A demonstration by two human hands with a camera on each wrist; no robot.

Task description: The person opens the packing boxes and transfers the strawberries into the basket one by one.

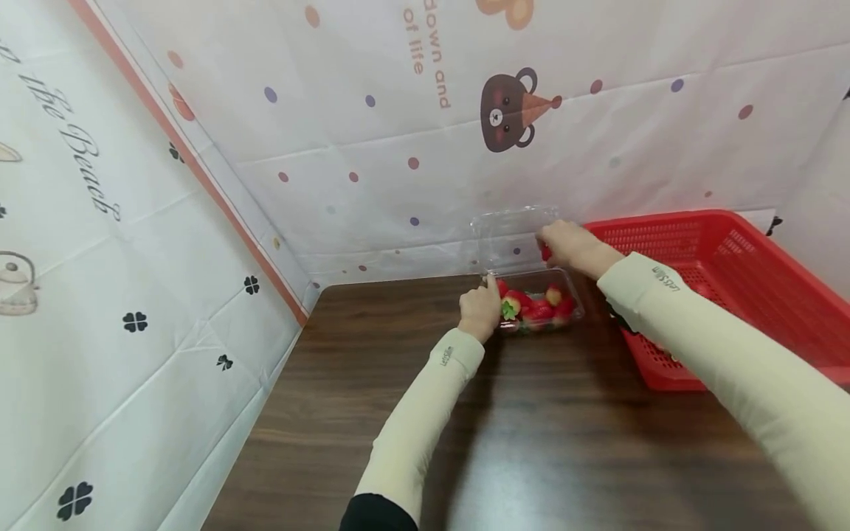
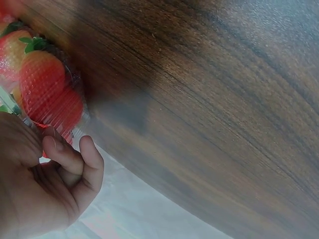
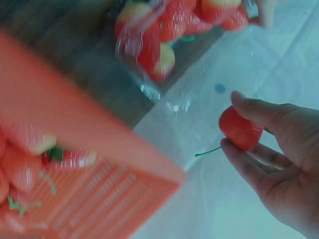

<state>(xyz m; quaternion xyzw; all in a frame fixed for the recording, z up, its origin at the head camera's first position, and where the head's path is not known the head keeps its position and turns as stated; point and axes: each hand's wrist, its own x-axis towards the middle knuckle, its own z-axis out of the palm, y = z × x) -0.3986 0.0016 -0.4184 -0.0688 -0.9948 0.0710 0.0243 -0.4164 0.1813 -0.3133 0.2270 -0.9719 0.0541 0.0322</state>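
Note:
A clear plastic box (image 1: 579, 289) of red strawberries (image 1: 539, 310) with green leaf caps stands near the table's back edge, its clear lid (image 1: 488, 225) raised against the wall. My left hand (image 1: 479, 310) holds the box at its left side. In the left wrist view its fingers curl beside strawberries (image 2: 42, 82) seen through the plastic. Above the box's back right corner, my right hand (image 1: 572, 247) pinches a strawberry. The right wrist view shows that red strawberry (image 3: 241, 129) between thumb and fingertips, with a thin green stem hanging out.
A large red plastic basket (image 1: 770, 317) with slotted walls stands right of the box. More red fruit (image 3: 22, 167) with green stems lies in it, partly hidden by my right arm in the head view. A printed white cloth (image 1: 398, 133) hangs behind the brown wooden table (image 1: 372, 383).

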